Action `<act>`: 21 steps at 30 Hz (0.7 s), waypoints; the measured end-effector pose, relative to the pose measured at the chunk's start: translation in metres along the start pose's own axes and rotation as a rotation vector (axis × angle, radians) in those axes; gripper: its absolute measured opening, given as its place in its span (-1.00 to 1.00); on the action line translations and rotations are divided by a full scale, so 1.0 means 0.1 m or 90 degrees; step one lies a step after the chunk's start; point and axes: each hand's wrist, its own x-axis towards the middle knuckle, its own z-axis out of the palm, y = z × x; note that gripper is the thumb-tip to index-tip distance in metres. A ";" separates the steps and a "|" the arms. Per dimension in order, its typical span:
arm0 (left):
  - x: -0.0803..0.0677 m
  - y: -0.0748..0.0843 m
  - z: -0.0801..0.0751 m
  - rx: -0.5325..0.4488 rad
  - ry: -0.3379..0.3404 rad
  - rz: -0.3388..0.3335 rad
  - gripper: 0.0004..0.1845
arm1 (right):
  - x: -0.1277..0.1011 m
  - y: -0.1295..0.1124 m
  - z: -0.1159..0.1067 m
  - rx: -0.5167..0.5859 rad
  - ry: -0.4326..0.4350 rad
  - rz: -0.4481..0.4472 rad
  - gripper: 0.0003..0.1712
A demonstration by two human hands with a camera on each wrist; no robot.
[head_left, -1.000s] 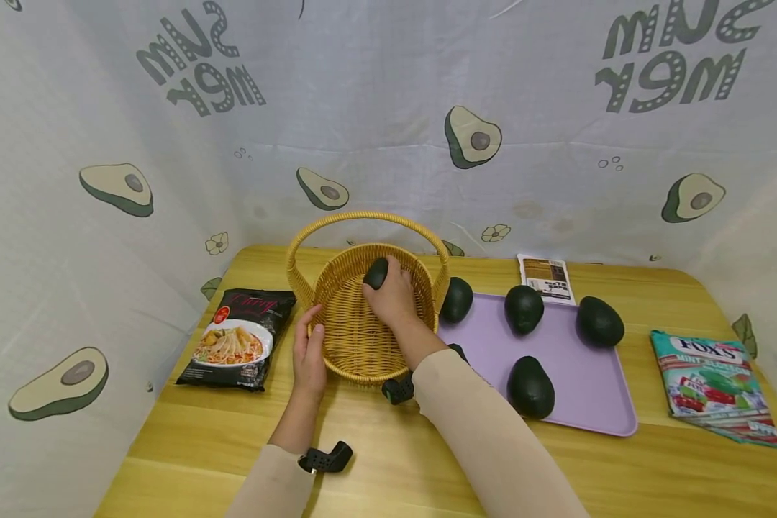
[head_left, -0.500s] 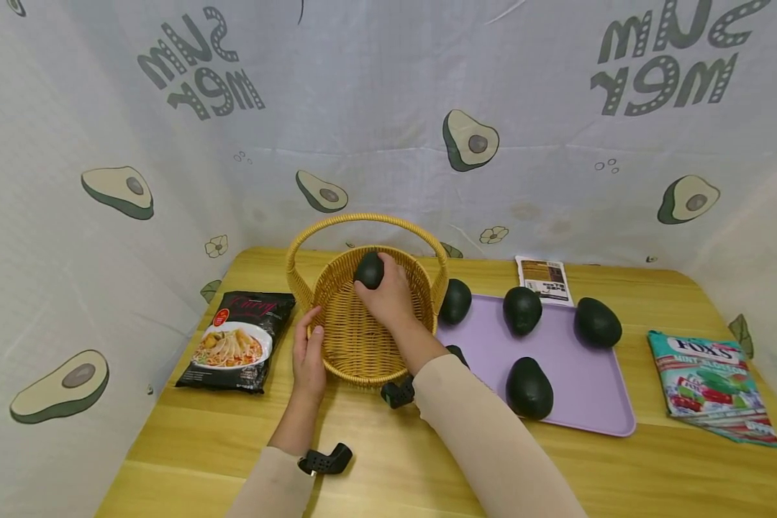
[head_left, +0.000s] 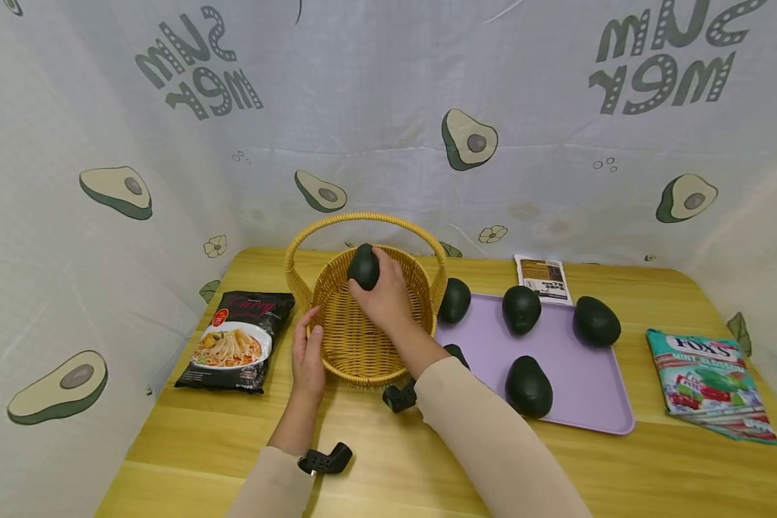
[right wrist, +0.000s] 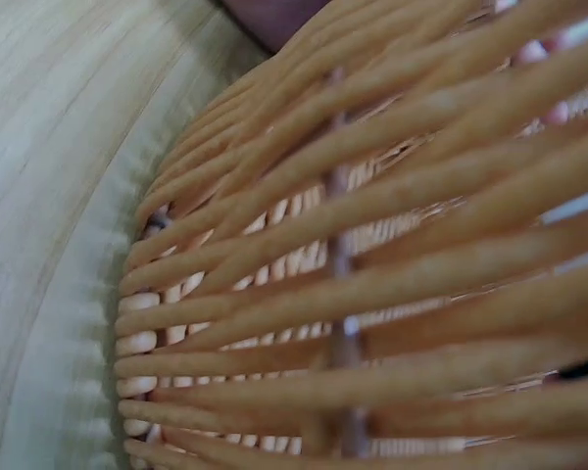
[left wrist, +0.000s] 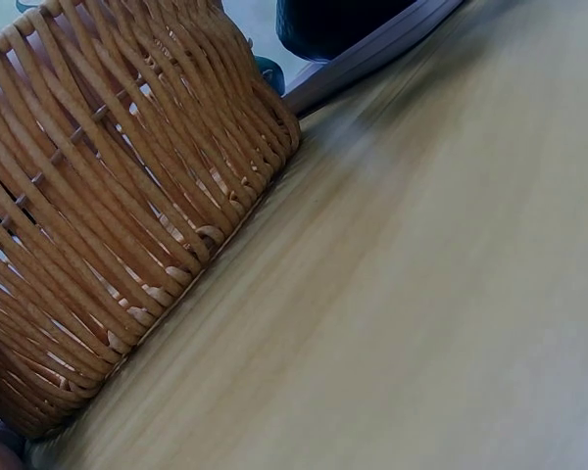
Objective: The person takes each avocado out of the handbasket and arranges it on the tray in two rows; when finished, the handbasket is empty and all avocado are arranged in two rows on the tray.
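Note:
A woven yellow basket [head_left: 337, 345] with a hoop handle stands on the wooden table. My right hand [head_left: 382, 291] reaches into it and grips a dark green avocado [head_left: 365, 266] near the basket's far wall. My left hand [head_left: 309, 352] rests flat against the basket's left outer wall with straight fingers. In the left wrist view the basket wall [left wrist: 118, 196] fills the left side; in the right wrist view only the basket weave [right wrist: 372, 274] shows up close.
A purple tray [head_left: 576, 381] right of the basket carries several avocados, one [head_left: 528, 386] at its front. A black noodle packet [head_left: 239, 339] lies left, a small brown packet [head_left: 542, 278] behind the tray, a candy bag [head_left: 709, 383] far right. Cloth walls enclose the table.
My right hand has carried the avocado a little to the left and farther back inside the basket. The left hand has stayed on the basket's side.

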 end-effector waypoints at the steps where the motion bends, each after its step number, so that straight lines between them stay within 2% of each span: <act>1: 0.00 0.00 0.00 -0.003 0.000 0.000 -0.55 | -0.01 -0.01 0.00 0.000 0.006 -0.009 -0.12; 4: 0.00 0.01 0.00 -0.009 0.000 0.001 -0.55 | -0.03 -0.03 -0.02 0.007 0.018 -0.022 -0.12; 10: 0.00 0.01 0.01 -0.014 -0.004 -0.004 -0.55 | -0.12 -0.13 -0.09 0.028 0.031 -0.007 -0.09; 21: 0.01 -0.01 0.00 -0.004 -0.005 -0.008 -0.54 | -0.32 -0.28 -0.23 0.063 0.009 -0.024 -0.04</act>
